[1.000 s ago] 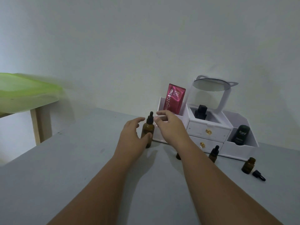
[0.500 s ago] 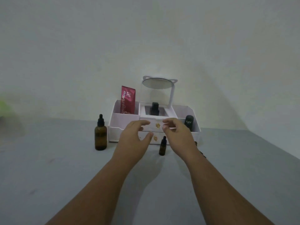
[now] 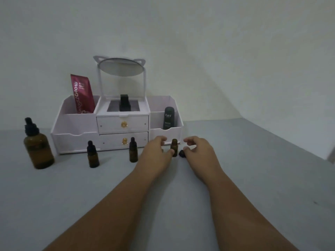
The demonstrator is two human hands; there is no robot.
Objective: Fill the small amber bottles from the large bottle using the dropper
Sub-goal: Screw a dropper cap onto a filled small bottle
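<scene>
While both hands curl with fingers apart on the grey table point(image 3: 253, 178), the left hand point(image 3: 155, 153) and right hand point(image 3: 199, 151) flank the uncapped small amber bottle point(image 3: 174, 146), its black cap point(image 3: 181, 153) beside the right thumb, before the organiser point(image 3: 76, 140) holding a "Glad2Glow" sachet point(image 3: 82, 94) and a "Kahf" tube point(image 3: 169, 117).

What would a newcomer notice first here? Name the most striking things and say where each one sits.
The two bare arms reaching up the middle, with the left hand and right hand cupped around a small uncapped amber bottle on the grey table. Behind stands a white organiser with a mirror, a red pouch in its left compartment. The large amber dropper bottle stands far left.
</scene>
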